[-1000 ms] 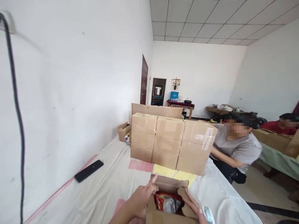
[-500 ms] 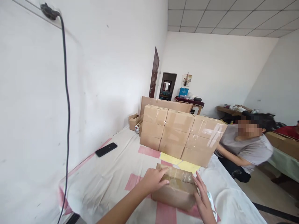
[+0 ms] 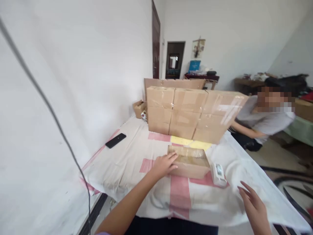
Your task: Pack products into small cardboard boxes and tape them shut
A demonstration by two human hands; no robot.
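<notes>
A small cardboard box (image 3: 192,169) with clear tape along its top lies on the cloth-covered table in front of me. My left hand (image 3: 166,164) rests against its left end, fingers stretched over the top edge and thumb lower, near the front face. Well to the right and nearer to me, my right hand (image 3: 253,204) hangs above the cloth, holding nothing, with thumb and fingers apart. A white device with a small display (image 3: 219,175) sits between that hand and the box, close to the box's right end.
Stacked cardboard boxes (image 3: 184,114) form a wall across the table, with a cardboard sheet (image 3: 171,83) behind. A black phone (image 3: 116,140) lies on the left. An open carton (image 3: 139,109) stands by the wall. A cable (image 3: 52,114) hangs at left. A person (image 3: 264,117) crouches beyond the right edge.
My right hand has left the box's right end and moved right and toward me, uncovering the white device. My left hand stays on the box. The view has tilted down.
</notes>
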